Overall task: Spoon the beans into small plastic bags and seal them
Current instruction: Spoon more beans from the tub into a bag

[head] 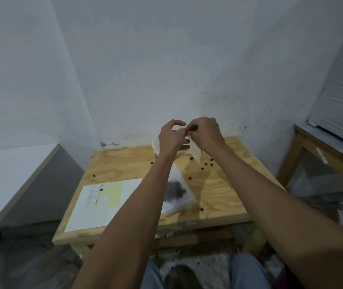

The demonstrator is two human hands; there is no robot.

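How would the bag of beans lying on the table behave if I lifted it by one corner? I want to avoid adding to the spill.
The bag of beans looks like thin clear plastic, so it would probably flop. Its dark beans sit in one clump and would likely slide to the lowest point. I cannot tell whether it is sealed; if not, more could join the loose beans on the table.

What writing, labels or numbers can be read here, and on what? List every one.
Nothing here can be read.
Label sheet on the wooden table: rows of white stickers on a yellow-green backing, any print too blurred to read.
Small plastic bag pinched by the left hand and right hand: no visible print.
Bag of beans on the table: no visible print.
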